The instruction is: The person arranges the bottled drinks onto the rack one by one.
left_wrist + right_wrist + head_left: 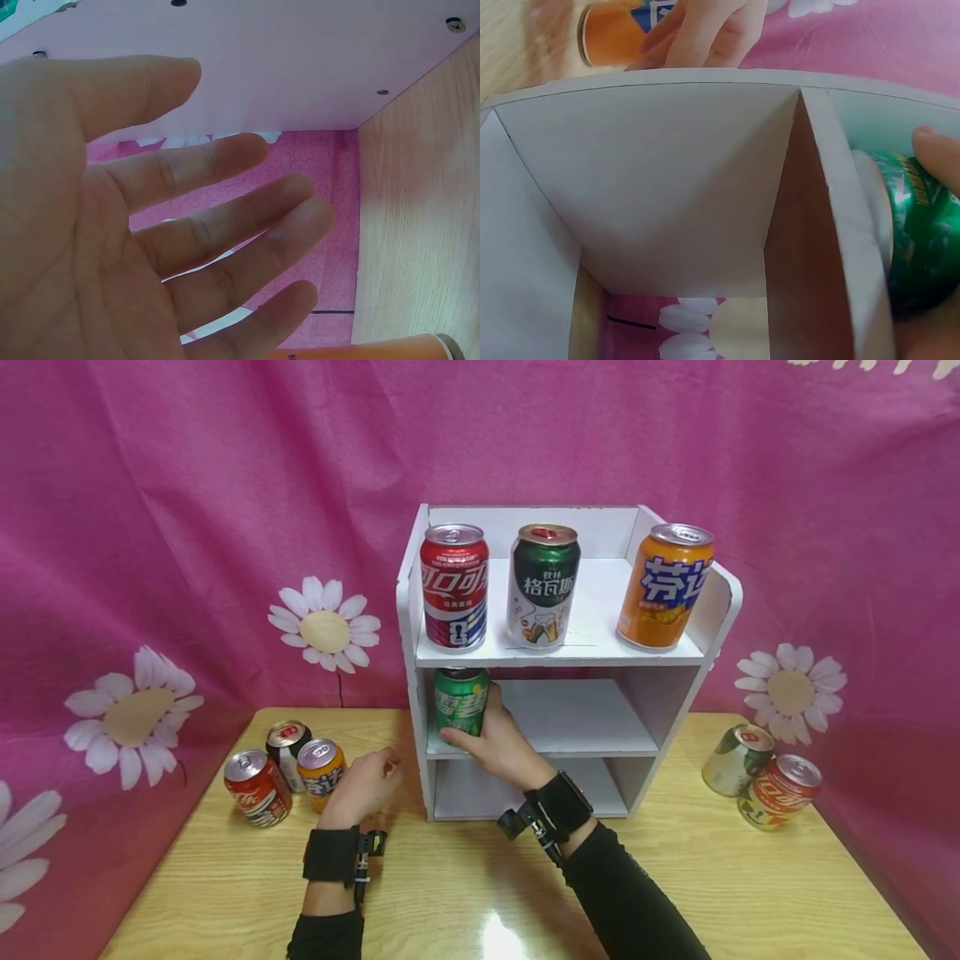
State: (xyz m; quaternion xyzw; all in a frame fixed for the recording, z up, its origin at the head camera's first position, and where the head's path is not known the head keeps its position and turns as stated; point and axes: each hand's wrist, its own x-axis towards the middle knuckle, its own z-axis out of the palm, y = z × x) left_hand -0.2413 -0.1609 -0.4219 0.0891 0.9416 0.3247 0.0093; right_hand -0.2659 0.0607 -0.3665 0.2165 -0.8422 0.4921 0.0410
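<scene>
My right hand (510, 750) grips a green soda can (459, 700) at the left end of the middle level of a white shelf (558, 653). In the right wrist view the green can (922, 232) stands by the shelf board, with fingers around it; its far side is hidden. My left hand (365, 789) hovers left of the shelf, near an orange Fanta can (320, 768). The left wrist view shows that hand (187, 217) with fingers spread and holding nothing, beside the shelf's side panel (285, 67).
On the shelf top stand a red Coca-Cola can (454, 589), a green-and-white can (543, 589) and an orange Fanta can (665, 589). Left on the table (450, 893) are a red can (258, 789) and a black-and-white can (288, 752). At right stand a white-green can (735, 762) and a red-yellow can (780, 793).
</scene>
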